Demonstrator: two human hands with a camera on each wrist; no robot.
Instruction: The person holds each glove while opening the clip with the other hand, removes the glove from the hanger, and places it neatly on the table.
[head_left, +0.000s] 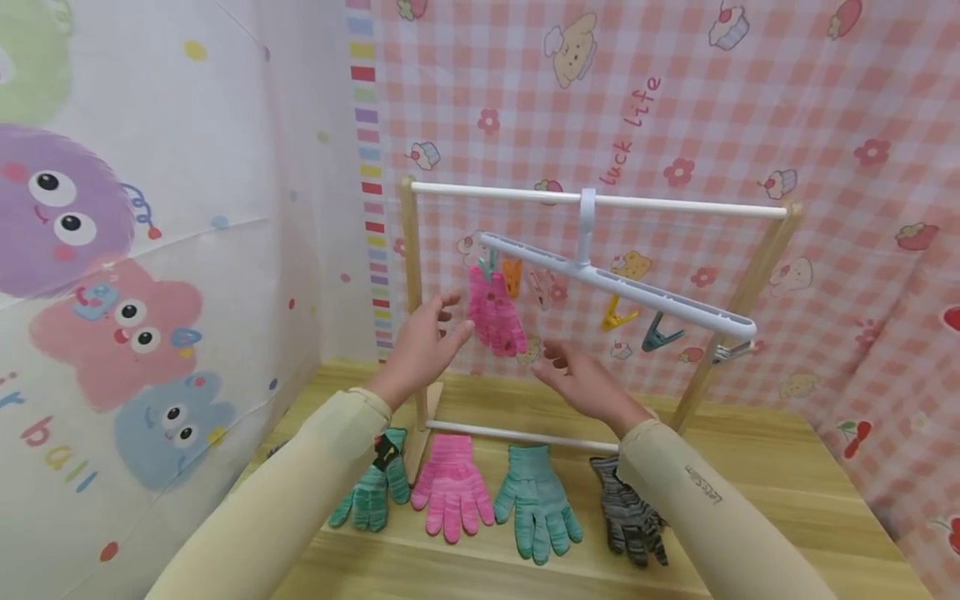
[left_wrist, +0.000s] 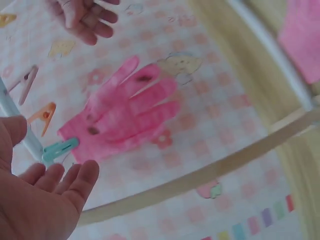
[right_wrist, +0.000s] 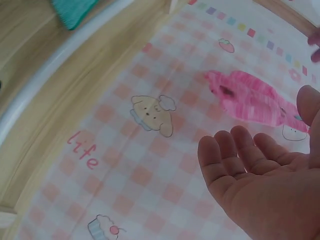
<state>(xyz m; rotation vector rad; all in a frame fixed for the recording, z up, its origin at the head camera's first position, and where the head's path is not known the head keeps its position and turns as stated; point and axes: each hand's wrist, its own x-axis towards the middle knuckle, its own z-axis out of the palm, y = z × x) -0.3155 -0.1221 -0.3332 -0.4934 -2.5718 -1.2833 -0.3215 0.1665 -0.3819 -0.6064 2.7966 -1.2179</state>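
A pink knit glove [head_left: 495,312] with dark spots hangs fingers down from a teal clip [left_wrist: 61,149] at the left end of a white clip hanger [head_left: 637,290]. Just left of the glove is my left hand [head_left: 427,337], its fingers loosely bent and holding nothing. My right hand [head_left: 583,382] is raised to the glove's lower right, palm turned up in the right wrist view, also holding nothing. Both hands stand apart from the glove. Further along the hanger are an orange clip [head_left: 512,277], a pink clip [head_left: 537,287], a yellow clip [head_left: 617,317] and a dark teal clip [head_left: 660,335].
The hanger tilts on a rack's white top bar [head_left: 487,193] between wooden posts. Before the rack, a pink glove [head_left: 453,492], a green glove [head_left: 536,504], a green glove with a black patch [head_left: 369,496] and a dark striped glove [head_left: 626,508] lie on the wooden table [head_left: 787,500].
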